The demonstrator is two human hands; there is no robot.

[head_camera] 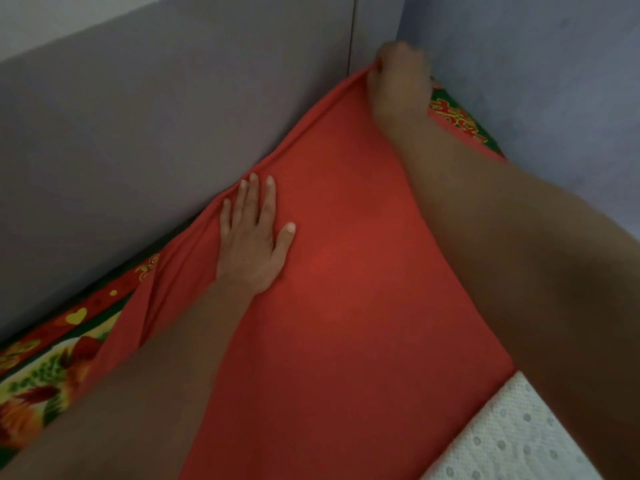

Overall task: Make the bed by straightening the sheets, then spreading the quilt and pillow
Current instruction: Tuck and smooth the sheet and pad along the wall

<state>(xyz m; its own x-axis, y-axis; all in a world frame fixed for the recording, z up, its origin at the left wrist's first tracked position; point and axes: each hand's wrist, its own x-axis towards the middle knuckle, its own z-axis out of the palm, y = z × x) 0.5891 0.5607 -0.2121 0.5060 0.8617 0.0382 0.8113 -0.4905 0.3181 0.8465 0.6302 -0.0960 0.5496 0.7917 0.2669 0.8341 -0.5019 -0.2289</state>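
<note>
At wall corner [401, 19]: your right grip [398, 77] pinches red sheet [339, 271] edge; left grip [252, 244] spread flat on sheet.

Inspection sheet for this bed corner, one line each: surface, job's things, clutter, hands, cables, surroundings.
Surface: floral patterned cover shows beside the red sheet, at left and by the right wall.
Job's things: red sheet spread flat, folds bunched along its left edge; white dotted fabric at lower right.
Clutter: nothing seen.
Hands: left hand flat on the red sheet, fingers straight; right hand grips its far corner.
Cables: nothing seen.
Surroundings: grey panel behind, blue-grey wall at right.
</note>
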